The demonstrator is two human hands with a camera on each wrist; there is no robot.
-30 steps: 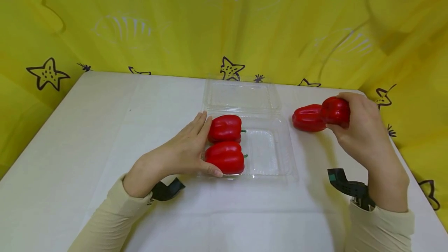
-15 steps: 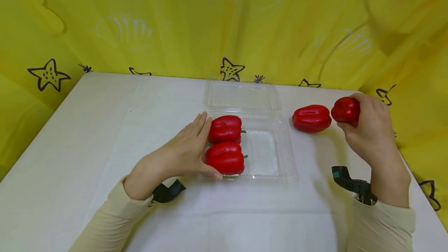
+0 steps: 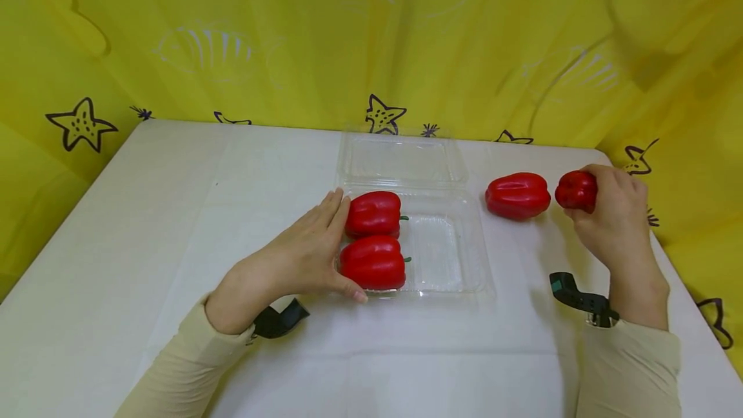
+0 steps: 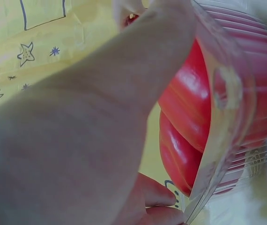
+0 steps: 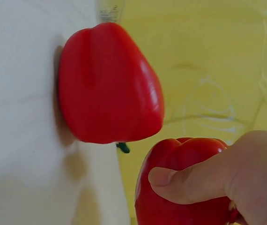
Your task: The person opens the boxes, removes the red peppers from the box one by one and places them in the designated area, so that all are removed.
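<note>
In the head view, my left hand (image 3: 302, 253) rests along the left side of an open clear plastic container (image 3: 473, 244), its fingers straight and the thumb at the front corner. Two red bell peppers (image 3: 374, 262) lie side by side in the container's left half, green stems toward the right. Through the ridged clear wall (image 4: 243, 93) in the left wrist view, those peppers show red. My right hand (image 3: 616, 211) grips another red bell pepper (image 3: 574, 191), thumb pressed on its side in the right wrist view. Just left of it, one more red bell pepper (image 3: 518, 196) lies on the table.
The container's clear lid (image 3: 402, 159) is folded back toward the yellow curtain (image 3: 313, 37) behind the table. White cloth covers the table (image 3: 406, 366). A black wrist camera mount (image 3: 580, 295) sticks out from the right sleeve, and another mount (image 3: 281, 319) from the left.
My right hand has moved right with its pepper, away from the one on the table, and then slightly lower. The left hand and container have stayed almost still.
</note>
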